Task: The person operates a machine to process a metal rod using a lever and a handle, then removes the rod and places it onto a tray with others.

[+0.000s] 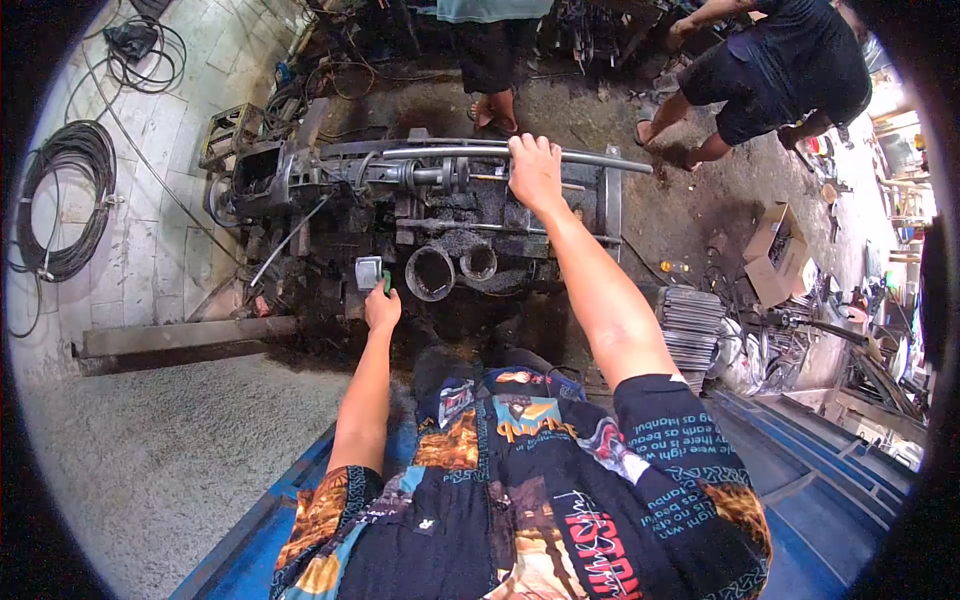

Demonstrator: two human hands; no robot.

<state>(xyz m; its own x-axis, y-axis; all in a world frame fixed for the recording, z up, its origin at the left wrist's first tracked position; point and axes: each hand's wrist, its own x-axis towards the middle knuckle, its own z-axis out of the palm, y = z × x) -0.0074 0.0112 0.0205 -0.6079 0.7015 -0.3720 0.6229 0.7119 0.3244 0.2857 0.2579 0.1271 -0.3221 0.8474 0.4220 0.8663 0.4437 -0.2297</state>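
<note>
My right hand (536, 172) is closed over a long grey metal pipe (610, 161) that lies across the top of a greasy machine (280, 175). Low and to the left, my left hand (381, 304) is closed round a small green-handled tool (387, 281). Its pale, flat, squarish head (368, 271) points away from me; the exact kind is too small to make out. Just right of that tool stand two dark, grimy metal rings (430, 272), one larger than the other.
Two people stand beyond the machine, one bending at the right (780, 70). A coiled black hose (65, 200) hangs on the tiled wall. An open cardboard box (775, 255) and a stack of ribbed metal pieces (690, 325) lie at the right. Blue metal framing (830, 500) is near me.
</note>
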